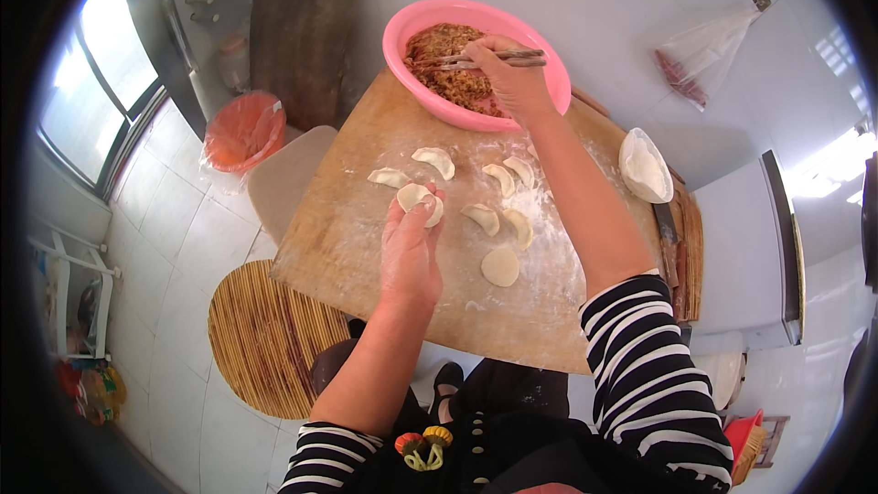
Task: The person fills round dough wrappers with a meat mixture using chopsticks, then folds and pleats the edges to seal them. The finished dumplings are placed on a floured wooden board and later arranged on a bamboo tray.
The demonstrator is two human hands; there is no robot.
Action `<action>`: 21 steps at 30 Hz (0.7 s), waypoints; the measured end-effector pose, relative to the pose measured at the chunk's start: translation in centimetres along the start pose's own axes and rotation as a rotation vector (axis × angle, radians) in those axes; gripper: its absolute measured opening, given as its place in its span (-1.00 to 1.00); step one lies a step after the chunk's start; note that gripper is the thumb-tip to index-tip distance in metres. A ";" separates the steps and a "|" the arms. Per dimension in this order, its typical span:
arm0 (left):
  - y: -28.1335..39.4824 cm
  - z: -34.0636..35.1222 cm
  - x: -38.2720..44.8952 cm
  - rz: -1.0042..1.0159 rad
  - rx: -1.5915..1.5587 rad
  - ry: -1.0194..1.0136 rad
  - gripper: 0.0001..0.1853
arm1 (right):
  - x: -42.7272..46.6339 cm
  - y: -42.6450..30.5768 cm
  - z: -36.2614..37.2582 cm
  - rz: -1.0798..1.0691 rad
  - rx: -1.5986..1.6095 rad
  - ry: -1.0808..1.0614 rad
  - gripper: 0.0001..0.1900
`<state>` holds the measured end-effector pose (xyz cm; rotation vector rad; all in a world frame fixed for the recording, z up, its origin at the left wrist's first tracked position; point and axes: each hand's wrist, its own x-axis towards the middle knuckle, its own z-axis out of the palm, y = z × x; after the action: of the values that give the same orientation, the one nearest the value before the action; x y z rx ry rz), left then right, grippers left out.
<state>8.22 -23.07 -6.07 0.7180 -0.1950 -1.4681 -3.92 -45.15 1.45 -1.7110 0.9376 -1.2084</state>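
My left hand [413,247] holds a round dough wrapper [414,197] cupped at its fingers, thumb on top. A pair of chopsticks [528,58] is gripped in my right hand [511,79], their tips in the brown minced filling [446,41]. That filling lies in a pink plastic basin [480,122] at the far edge of the floured wooden board [357,219]. Several folded dumplings, one of them a crescent [434,162], lie beyond and to the right of my left hand. A flat dough wrapper [500,267] rests nearer to me.
A bowl of white flour [645,166] stands at the board's right edge, with a knife blade [665,221] beside it. Left of the board are a round reed mat [274,336], a stool [285,178] and a lined red bucket [245,134]. A dark board [302,34] leans at the wall.
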 end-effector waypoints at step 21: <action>1.8 -0.4 1.9 0.120 -0.305 -0.281 -0.26 | -13.6 -6.3 -3.4 -0.331 -0.072 0.131 -0.79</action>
<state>10.20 -24.82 -5.99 0.2490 -0.2187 -1.4397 -10.03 -31.11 3.21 -1.9159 0.8012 -1.5327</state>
